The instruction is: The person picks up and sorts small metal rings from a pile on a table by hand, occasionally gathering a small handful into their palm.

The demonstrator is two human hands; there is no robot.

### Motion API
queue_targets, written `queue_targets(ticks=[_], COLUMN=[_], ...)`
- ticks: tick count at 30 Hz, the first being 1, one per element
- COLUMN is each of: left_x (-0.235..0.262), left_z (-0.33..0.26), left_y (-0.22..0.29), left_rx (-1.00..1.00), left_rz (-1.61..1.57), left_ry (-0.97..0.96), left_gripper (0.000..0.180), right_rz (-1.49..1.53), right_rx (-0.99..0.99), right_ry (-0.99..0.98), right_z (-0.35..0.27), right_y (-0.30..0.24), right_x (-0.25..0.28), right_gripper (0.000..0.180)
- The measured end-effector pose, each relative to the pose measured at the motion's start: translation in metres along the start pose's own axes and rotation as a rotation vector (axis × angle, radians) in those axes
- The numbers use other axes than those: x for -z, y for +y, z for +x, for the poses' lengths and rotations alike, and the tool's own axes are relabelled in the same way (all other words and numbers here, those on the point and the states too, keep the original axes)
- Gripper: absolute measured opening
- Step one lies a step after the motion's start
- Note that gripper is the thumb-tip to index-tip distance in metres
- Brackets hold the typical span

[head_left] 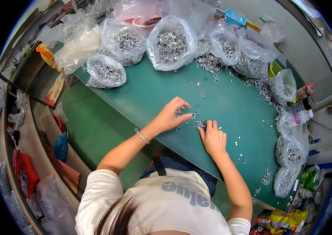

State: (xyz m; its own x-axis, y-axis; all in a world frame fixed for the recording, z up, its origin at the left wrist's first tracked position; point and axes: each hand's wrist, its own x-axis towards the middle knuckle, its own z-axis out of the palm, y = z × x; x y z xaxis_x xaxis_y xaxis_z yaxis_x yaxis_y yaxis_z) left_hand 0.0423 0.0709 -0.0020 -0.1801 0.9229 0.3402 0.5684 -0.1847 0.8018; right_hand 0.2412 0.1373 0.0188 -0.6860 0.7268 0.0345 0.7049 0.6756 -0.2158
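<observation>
My left hand (169, 116) is over the green table (150, 88), its fingers curled round a few small silver metal rings (179, 111). Another ring (192, 116) touches the tip of its thumb. Close by on the right, my right hand (215, 140) rests low on the tabletop with bent fingers. Between its thumb and forefinger tips sits a metal ring (203, 123), partly hidden by them. Several loose rings (179, 129) lie around both hands.
Open clear plastic bags full of rings (171, 47) line the table's far side. Loose rings (265, 92) heap along the right edge beside more bags (291, 152) and a clear bottle (302, 116). Shelves with bags and a red container (26, 174) stand at the left.
</observation>
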Motion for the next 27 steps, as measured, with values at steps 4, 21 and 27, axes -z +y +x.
queue_targets(ticks=[4,21,27], left_x=[0.001,0.018,0.02], left_z=[-0.016,-0.013,-0.017], left_y=[0.018,0.003,-0.011], left_rx=[-0.121,-0.282,-0.307], left_rz=[0.282,0.431,0.466], left_ry=[-0.193,-0.185,-0.168], left_gripper=[0.053,0.023,0.019], right_rz=[0.153,0.948,0.054], right_rx=[0.174,-0.057,0.086], right_ry=[0.205,-0.066,-0.058], right_z=[0.005,0.029,0.022], right_y=[0.033,0.035,0.004], right_x=[-0.02,0.005,-0.005], right_gripper=[0.025,0.02,0.031])
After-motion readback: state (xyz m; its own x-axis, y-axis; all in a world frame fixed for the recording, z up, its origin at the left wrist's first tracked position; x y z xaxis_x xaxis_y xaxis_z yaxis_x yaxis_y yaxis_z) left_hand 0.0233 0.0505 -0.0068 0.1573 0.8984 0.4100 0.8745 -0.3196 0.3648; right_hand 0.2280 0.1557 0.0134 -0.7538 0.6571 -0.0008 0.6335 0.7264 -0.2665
